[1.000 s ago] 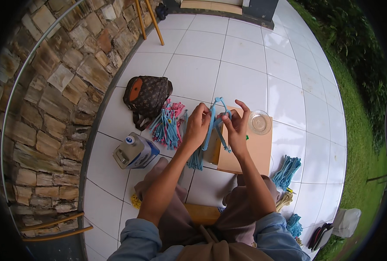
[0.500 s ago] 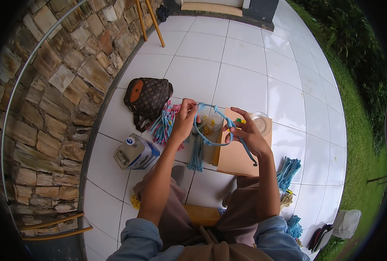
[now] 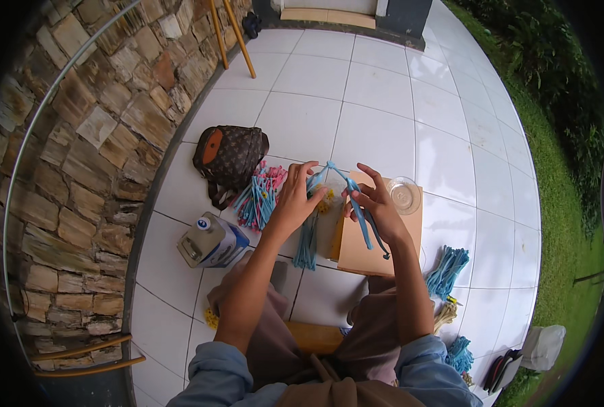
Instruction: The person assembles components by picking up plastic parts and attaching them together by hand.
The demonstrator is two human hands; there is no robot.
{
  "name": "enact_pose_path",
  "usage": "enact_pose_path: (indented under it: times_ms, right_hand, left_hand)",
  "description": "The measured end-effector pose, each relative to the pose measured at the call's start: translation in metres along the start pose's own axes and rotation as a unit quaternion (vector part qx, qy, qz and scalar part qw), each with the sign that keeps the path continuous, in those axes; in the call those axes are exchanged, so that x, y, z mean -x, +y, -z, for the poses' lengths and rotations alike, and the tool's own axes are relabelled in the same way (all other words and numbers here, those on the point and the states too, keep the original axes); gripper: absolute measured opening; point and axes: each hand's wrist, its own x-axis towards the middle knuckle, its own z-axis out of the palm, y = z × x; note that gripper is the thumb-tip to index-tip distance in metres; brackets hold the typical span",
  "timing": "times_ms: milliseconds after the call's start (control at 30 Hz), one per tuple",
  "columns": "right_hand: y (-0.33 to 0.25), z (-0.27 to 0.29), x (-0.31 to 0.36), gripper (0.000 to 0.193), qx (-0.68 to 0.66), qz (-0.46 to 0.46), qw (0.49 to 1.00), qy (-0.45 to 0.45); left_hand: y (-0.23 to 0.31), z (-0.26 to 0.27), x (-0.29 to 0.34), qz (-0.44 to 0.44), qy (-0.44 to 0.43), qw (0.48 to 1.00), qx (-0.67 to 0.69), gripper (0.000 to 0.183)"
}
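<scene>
Above the floor I hold a light-blue knotted cord [image 3: 350,182] between both hands. My left hand [image 3: 294,198] is closed around its left part, with the thumb stretched toward the middle. My right hand [image 3: 378,203] pinches the other side, index finger raised. From there a blue end and a thin dark end hang over a brown cardboard box [image 3: 376,243]. Just beyond the left fingers, partly hidden, are yellow pieces in a clear bag [image 3: 327,200]. A bundle of blue cords [image 3: 305,245] lies below my hands.
Left are a brown patterned backpack [image 3: 233,159], pink-and-blue cords [image 3: 254,203] and a metal can [image 3: 210,242]. A clear round dish [image 3: 404,195] sits on the box. Right are blue cord bundles [image 3: 446,271] and a beige bundle [image 3: 445,316]. A stone wall [image 3: 78,197] stands left.
The cord's wide loop has drawn in, and its knot now peaks between my hands. My left hand has turned and moved slightly right; the right fingers have shifted along the cord.
</scene>
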Motion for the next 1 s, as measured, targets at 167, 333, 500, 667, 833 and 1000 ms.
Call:
enact_pose_path:
  times_ms: [167, 333, 500, 667, 833, 1000]
  right_hand:
    - [0.024, -0.008, -0.004, 0.058, 0.102, -0.038, 0.994, -0.025]
    - [0.02, -0.007, -0.002, 0.059, 0.157, -0.035, 0.987, -0.021]
    - [0.004, 0.026, 0.004, 0.05, 0.34, -0.06, 0.933, -0.099]
    - [0.0, 0.032, 0.009, 0.044, 0.336, -0.018, 0.939, -0.066]
    - [-0.013, 0.032, 0.011, 0.037, 0.199, -0.026, 0.979, -0.033]
    - [-0.016, 0.036, 0.012, 0.033, 0.112, 0.028, 0.993, 0.005]
  left_hand:
    - [0.023, 0.003, 0.004, -0.232, 0.04, 0.954, -0.185, 0.066]
    - [0.006, -0.007, 0.01, -0.17, -0.116, 0.972, -0.114, 0.055]
    - [-0.017, 0.012, 0.005, -0.174, -0.062, 0.972, -0.143, 0.027]
    - [-0.011, 0.016, 0.006, -0.144, -0.052, 0.98, -0.124, 0.02]
    - [-0.019, 0.017, 0.003, -0.188, -0.032, 0.974, -0.119, 0.025]
    - [-0.011, 0.024, 0.001, -0.082, -0.095, 0.991, -0.037, 0.021]
